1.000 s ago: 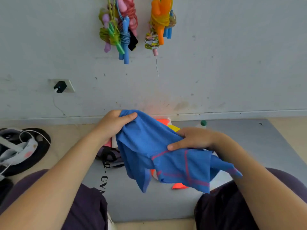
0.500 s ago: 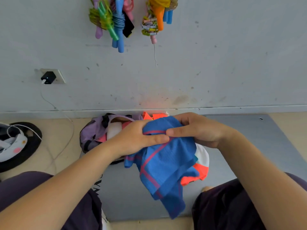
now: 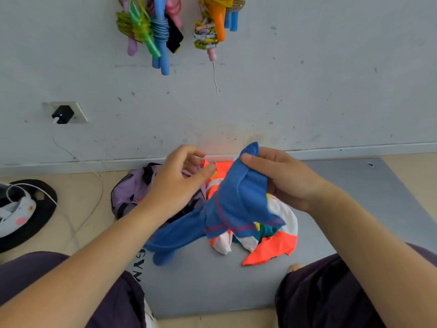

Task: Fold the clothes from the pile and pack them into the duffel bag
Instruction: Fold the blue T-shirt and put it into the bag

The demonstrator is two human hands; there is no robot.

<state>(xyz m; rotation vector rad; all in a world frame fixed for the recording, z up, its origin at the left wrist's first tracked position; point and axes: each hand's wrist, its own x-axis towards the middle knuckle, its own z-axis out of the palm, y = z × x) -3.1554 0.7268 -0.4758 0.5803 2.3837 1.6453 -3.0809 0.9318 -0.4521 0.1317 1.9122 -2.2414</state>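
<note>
A blue garment with pink stitching hangs bunched in the air over the clothes pile. My right hand pinches its top edge between thumb and fingers. Beside it, my left hand hovers with loosely curled fingers and holds nothing. The pile of orange, white and teal clothes lies on the grey mat below. A lilac duffel bag sits to the left of the pile, partly hidden by my left forearm.
The wall is close ahead, with skipping ropes hanging high on it. A charger sits in a socket at left, its cable trailing over the floor. A black round object with a white pouch lies far left. My knees frame the mat's near edge.
My left hand has let go of the blue garment and drawn slightly left. The garment, gathered between both hands before, now hangs from my right hand alone.
</note>
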